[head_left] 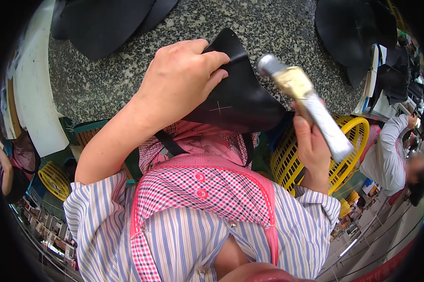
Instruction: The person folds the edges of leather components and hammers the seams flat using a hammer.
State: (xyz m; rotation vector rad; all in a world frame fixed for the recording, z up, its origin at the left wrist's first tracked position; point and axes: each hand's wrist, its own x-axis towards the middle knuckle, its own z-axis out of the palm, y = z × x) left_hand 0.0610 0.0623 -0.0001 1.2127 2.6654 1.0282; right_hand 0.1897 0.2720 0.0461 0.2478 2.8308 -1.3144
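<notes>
My left hand (186, 70) is closed on a black leather piece (240, 89) at the near edge of the stone worktop, fingers curled over its upper left part. A small pale cross mark shows on the leather, and its lower edge hangs toward my lap. To the right of it, my right hand (310, 143) grips a hammer (294, 82) by its handle. The hammer has a rounded metal head, yellow wrapping below it and a whitish handle. It is tilted, head up and left, held apart from the leather and slightly blurred.
More black leather pieces lie at the far left (106, 28) and far right (355, 37) of the speckled worktop (198, 23). A yellow plastic basket (357, 127) stands beside my right forearm. A co-worker (390, 150) sits farther right. White sheets (38, 94) line the left side.
</notes>
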